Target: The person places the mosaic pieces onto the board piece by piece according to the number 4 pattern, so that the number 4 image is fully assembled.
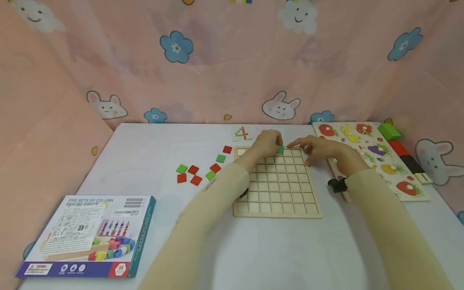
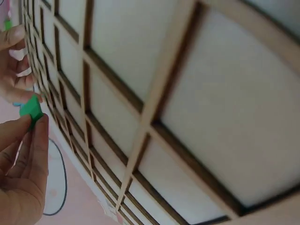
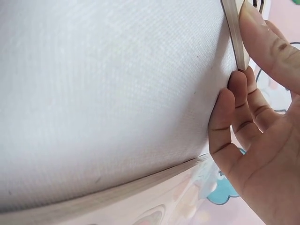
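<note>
My left hand (image 1: pixel 266 142) pinches a small green square tile (image 1: pixel 280 150) between thumb and fingers, over the far row of a wooden grid board (image 1: pixel 277 215). In the left wrist view the same green tile (image 2: pixel 32 108) stands tilted in the fingertips, beside the board's edge. My right hand (image 1: pixel 322 148) is at the board's far right corner, index finger stretched along the far edge and thumb by the right side. Its thumb (image 3: pixel 262 47) lies against the board's edge in the right wrist view, with the other fingers loosely bent and nothing in them.
Several loose red and green tiles, such as a red tile (image 1: pixel 181 178), lie left of the board. A small pattern card (image 1: pixel 241 133) is behind it. A fruit puzzle board (image 1: pixel 380 161) and coloured blocks (image 1: pixel 400 148) are at right, a boxed bead set (image 1: pixel 87 235) at front left.
</note>
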`<state>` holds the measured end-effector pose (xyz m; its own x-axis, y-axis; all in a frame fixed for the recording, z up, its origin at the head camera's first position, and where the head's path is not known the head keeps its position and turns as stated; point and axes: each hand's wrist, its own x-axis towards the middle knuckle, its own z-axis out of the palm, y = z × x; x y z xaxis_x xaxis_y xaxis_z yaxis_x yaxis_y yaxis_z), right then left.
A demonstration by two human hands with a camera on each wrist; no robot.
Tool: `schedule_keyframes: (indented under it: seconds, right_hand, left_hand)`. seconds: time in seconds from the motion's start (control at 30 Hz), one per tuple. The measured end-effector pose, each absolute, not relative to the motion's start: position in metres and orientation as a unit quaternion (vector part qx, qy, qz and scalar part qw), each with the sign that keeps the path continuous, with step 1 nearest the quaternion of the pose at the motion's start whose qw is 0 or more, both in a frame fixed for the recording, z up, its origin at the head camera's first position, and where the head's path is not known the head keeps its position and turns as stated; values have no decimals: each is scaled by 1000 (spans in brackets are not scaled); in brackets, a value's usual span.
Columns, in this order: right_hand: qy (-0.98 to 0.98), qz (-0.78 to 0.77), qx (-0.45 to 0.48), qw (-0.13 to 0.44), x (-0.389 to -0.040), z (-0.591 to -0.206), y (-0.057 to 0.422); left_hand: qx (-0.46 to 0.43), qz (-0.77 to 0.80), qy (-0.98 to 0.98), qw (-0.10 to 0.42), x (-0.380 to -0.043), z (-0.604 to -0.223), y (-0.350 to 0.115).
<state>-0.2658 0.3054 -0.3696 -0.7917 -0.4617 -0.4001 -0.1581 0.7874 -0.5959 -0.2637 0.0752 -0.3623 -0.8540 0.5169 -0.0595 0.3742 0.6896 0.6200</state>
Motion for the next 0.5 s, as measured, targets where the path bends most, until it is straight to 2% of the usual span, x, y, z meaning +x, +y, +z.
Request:
schedule_keyframes:
  seconds: [0.23, 0.5]
  right_hand:
    - [904, -279, -173, 275, -267, -371, 306]
    - [903, -275, -175, 279, -268, -370, 306]
  left_hand:
    - [210, 244, 941, 107, -266, -367, 85]
    - [218, 207, 948, 102, -264, -367, 90]
